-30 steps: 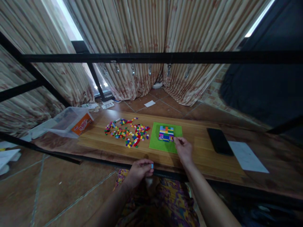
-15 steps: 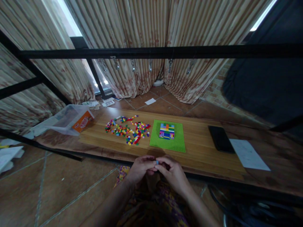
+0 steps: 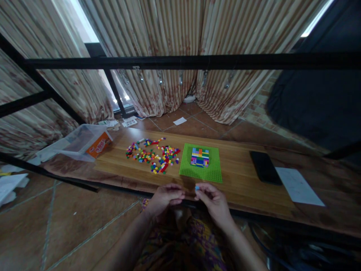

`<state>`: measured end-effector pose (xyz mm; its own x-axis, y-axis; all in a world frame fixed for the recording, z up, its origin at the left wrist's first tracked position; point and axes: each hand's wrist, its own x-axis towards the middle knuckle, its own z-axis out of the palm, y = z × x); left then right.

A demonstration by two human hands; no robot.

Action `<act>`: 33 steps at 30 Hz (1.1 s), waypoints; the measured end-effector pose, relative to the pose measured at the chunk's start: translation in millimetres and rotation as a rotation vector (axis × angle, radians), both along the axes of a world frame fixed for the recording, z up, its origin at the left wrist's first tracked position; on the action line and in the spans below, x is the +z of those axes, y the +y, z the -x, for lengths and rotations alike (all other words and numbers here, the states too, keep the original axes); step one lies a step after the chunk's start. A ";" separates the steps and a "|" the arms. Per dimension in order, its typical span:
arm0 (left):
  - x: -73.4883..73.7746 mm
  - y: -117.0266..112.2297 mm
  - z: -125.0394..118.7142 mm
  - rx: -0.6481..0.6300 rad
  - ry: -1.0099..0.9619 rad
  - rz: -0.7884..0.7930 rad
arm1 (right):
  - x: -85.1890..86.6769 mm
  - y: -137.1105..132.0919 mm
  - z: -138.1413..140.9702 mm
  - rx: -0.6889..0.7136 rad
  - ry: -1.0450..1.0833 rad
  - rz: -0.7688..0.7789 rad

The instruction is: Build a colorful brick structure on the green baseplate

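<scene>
Right, on my feed the right hand (image 3: 214,201) pinches 1 small light-blue brick (image 3: 197,187) between thumb and forefinger, just above the near edge of the wooden table (image 3: 242,184). The left hand (image 3: 166,196) sits just beside it, clear of the brick, with its fingers curled in against the thumb. I cannot tell whether anything is inside. Just beyond both hands I see the green baseplate (image 3: 188,170), carrying a square patch of coloured bricks (image 3: 199,157). Left of it lies a scatter of loose bricks (image 3: 153,154), then a clear plastic box (image 3: 81,141) on its side. Off to the right lie a black phone (image 3: 265,167) and a sheet of paper (image 3: 299,186).
</scene>
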<state>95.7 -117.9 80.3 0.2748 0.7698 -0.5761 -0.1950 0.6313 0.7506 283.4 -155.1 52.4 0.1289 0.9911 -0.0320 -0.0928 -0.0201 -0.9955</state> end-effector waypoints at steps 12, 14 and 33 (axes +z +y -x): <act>-24.0 87.4 67.4 0.273 0.833 -0.602 | -24.2 70.8 -60.4 -0.377 -0.124 -0.041; -22.9 95.5 71.4 0.266 0.931 -0.616 | -27.7 77.9 -60.8 -0.353 -0.153 -0.048; -47.1 107.8 77.8 0.285 1.041 -0.655 | -39.7 89.5 -54.9 -0.367 -0.418 -0.108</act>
